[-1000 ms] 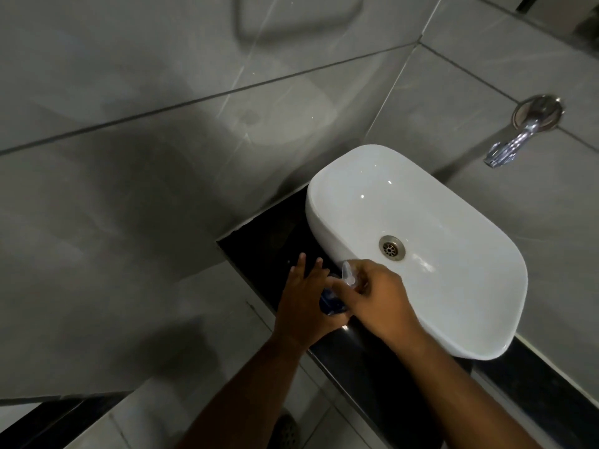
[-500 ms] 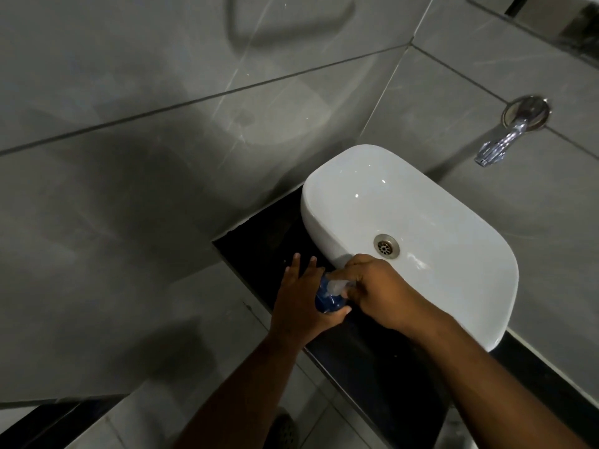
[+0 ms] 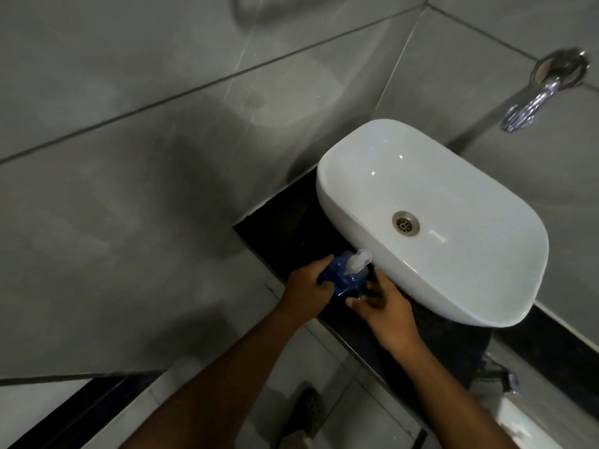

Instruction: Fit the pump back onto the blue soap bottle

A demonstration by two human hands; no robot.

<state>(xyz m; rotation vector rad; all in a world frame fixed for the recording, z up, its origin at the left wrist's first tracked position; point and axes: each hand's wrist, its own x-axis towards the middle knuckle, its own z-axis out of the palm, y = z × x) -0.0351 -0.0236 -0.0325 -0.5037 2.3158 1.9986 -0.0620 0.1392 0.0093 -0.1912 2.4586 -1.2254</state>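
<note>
**A:** Entry, head view. Where did I log the bottle?

**B:** The blue soap bottle (image 3: 343, 279) stood on the dark worktop (image 3: 278, 231), just beside the near wall of the white sink (image 3: 505, 286). The clear pump (image 3: 358, 265) sat on its top. I could not tell whether it was threaded home or only resting there.

**A:** Hands?

**B:** The left hand (image 3: 308, 288) was wrapped round the bottle's left side, fingers closed on it. The right hand (image 3: 384, 307) lay low at the bottle's right, fingers loosely spread, fingertips at or near its base; contact was not clear to me, and it gripped nothing that I could see.

**A:** Risks noted?

**B:** My judgement only. The bottle sat close to the worktop's front edge, so a push from the left hand could have sent it to the floor. If the pump was crooked, turning it might have crossed the thread and leaked soap. With the right hand off the pump, nothing steadied the top. Dim light made alignment hard to check.
</note>
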